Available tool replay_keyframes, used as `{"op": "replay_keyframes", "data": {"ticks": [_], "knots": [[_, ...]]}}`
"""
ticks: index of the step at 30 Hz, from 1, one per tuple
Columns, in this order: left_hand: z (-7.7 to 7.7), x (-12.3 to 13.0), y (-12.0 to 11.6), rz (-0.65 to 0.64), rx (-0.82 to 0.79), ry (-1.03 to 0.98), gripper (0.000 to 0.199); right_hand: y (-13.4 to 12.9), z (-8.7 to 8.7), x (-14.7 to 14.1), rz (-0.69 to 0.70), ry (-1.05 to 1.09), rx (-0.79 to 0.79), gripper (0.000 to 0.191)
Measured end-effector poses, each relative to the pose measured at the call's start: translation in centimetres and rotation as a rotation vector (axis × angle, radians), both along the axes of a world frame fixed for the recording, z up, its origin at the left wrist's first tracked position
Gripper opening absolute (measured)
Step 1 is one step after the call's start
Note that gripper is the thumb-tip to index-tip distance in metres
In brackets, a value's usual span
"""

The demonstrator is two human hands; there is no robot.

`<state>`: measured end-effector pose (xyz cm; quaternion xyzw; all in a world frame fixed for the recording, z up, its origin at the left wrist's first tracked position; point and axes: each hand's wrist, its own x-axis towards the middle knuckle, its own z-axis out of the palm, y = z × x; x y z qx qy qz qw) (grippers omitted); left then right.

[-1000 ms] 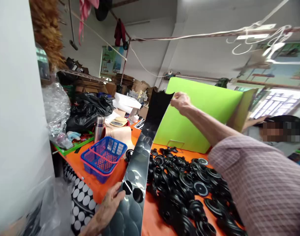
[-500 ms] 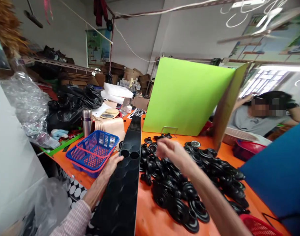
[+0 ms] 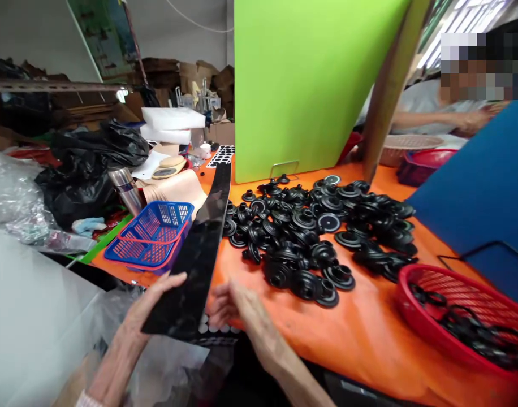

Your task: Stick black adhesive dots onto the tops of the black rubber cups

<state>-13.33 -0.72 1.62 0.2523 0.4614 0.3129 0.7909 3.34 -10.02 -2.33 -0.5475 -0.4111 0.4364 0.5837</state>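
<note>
Stretching away along the orange-covered counter [image 3: 318,333], the long glossy black flexible strip [image 3: 197,251] now lies low, its far end no longer lifted. The bare right hand [image 3: 237,305] has come down from above the black parts to the strip's near end, so the work seems to centre there, with both hands alongside. Left of the strip, the bare left hand [image 3: 149,299] holds its margin, one digit over the top, the remaining fingers hidden beneath. Right of it, the right fingers are loosely curled and slightly parted, holding nothing visible; blur hides whether they touch the edge. Well right of the strip sits an oval red plastic basket [image 3: 432,339]; nearer its right side, a heap of round, stepped black parts [image 3: 303,219]; left of it, a rectangular blue plastic basket [image 3: 174,213]. Beyond its far end lies a white sheet with black round spots [image 3: 220,157].
</note>
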Motion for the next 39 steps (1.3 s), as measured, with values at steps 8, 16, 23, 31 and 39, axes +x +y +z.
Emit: {"op": "replay_keyframes", "data": {"ticks": [8,16,23,31,39], "knots": [[1.4,1.3,0.1,0.03,-0.008,0.022,0.024,1.0,-2.9,3.7,-0.269,-0.833,0.176,0.027],[-5.6,2.3,-3.9,-0.289,0.086,0.035,0.054,-5.5,-3.0,-1.9,-0.094,-0.085,-0.236,0.038],[-5.1,-1.3,-5.4,-0.236,0.078,0.109,0.053,-6.8,-3.2,1.2,-0.373,-0.418,-0.133,0.035],[-6.4,-2.2,-8.8,-0.126,0.131,0.045,0.027,-7.7,-3.9,-3.0,-0.098,0.229,-0.299,0.039],[-6.4,-1.7,-9.7,-0.175,0.208,0.029,0.034,-7.8,-3.9,-3.6,-0.188,-0.192,-0.195,0.03]]}}
